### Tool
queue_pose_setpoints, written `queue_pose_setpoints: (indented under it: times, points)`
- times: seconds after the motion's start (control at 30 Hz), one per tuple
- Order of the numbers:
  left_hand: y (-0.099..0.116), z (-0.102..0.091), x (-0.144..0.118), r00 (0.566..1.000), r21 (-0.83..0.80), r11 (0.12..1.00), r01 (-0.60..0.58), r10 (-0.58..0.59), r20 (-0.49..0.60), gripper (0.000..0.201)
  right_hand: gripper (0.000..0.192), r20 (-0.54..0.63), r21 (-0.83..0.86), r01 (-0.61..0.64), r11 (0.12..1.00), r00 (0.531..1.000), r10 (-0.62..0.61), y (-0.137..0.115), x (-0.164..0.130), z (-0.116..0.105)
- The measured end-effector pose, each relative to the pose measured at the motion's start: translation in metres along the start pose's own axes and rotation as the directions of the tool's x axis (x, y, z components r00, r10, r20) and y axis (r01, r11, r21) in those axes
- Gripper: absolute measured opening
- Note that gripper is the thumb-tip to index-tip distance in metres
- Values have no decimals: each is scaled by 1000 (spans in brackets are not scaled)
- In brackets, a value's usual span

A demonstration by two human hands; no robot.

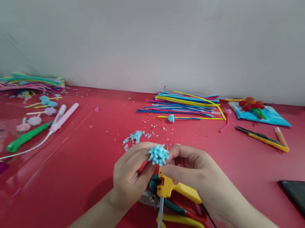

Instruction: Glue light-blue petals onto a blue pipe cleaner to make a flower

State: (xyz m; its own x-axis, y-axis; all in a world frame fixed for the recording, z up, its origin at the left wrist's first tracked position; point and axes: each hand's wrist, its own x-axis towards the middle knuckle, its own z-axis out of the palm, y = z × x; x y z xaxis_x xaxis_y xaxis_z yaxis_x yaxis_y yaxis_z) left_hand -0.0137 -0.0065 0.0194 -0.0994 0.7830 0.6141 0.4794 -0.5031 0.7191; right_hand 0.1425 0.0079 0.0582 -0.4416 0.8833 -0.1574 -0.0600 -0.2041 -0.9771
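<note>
One spiky blue pompom [158, 155] sits pinched in the left hand [131, 171]; the right hand [190, 167] curls beside it, grip unclear; yellow glue gun [166, 187] below.

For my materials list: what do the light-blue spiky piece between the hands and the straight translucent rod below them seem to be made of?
The light-blue spiky piece looks like matte chenille fibre, judging by its soft, tapered points. The straight translucent rod seems smooth, slightly shiny glue or plastic; its milky look fits both.
</note>
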Motion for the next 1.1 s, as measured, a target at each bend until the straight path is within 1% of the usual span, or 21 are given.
queue_pose_setpoints:
  times: [0.13, 0.27, 0.33, 0.4, 0.43, 0.5, 0.53, 0.57, 0.6, 0.63, 0.7, 0.73, 0.77, 0.8, 0.87, 0.97, 1.03, 1.1]
  points:
    - [0, -1, 1, 1000, 4, 1000, -23, 23, 21, 19, 16, -7, 41, -16, 999, 1000, 16, 4, 1, 3]
    - [-1, -2, 0, 998, 26, 998, -52, 51, 42, 21, 15, -28, 117, -29, 993, 999, 33, 3, 1, 6]
    - [-2, -2, -1, 998, 32, 998, -46, 45, 41, 20, 15, -36, 122, -33, 992, 999, 38, 1, 0, 7]
    - [-1, 0, -2, 1000, 22, 1000, -16, 15, 20, 17, 16, -45, 101, -29, 994, 998, 33, 0, 0, 6]
    - [0, 1, -2, 1000, 3, 1000, 16, -16, 1, 15, 17, -53, 85, -17, 996, 998, 21, -1, -1, 6]
    - [1, 5, -3, 990, -71, 988, 140, -142, -24, 8, 20, -83, 22, 36, 999, 996, -34, -1, 0, 3]
    - [1, 7, -2, 972, -133, 964, 232, -236, -18, 4, 20, -111, -41, 86, 995, 990, -90, -1, 0, 1]
    - [1, 9, -2, 941, -205, 920, 334, -338, 18, 2, 19, -144, -135, 156, 978, 974, -176, -1, 1, -2]
    - [1, 11, -2, 902, -281, 858, 429, -426, 75, 4, 16, -163, -261, 242, 935, 943, -290, 0, 3, -5]
    - [0, 12, -1, 860, -352, 787, 507, -492, 136, 7, 11, -154, -403, 328, 855, 896, -416, 1, 4, -8]
    - [0, 14, 0, 787, -448, 652, 611, -564, 251, 11, 5, -56, -635, 462, 618, 771, -634, 2, 8, -15]
    - [0, 15, 1, 759, -474, 601, 643, -583, 290, 13, 8, 13, -702, 505, 503, 715, -699, 3, 10, -17]
    - [0, 15, 1, 736, -485, 564, 668, -597, 320, 15, 11, 76, -741, 531, 412, 675, -734, 4, 11, -20]
    - [1, 16, 1, 718, -487, 539, 687, -606, 342, 16, 13, 126, -764, 546, 343, 648, -752, 5, 13, -22]
    - [4, 16, 2, 692, -481, 508, 715, -617, 376, 19, 14, 202, -796, 556, 239, 617, -760, 7, 15, -25]
    - [6, 16, 2, 673, -462, 497, 735, -621, 401, 21, 11, 274, -835, 535, 127, 605, -747, 8, 16, -26]
    - [6, 16, 1, 669, -456, 497, 739, -627, 400, 20, 10, 282, -846, 523, 103, 604, -746, 8, 16, -26]
    - [6, 17, 1, 669, -453, 500, 738, -628, 397, 18, 9, 272, -846, 521, 113, 604, -750, 7, 16, -25]
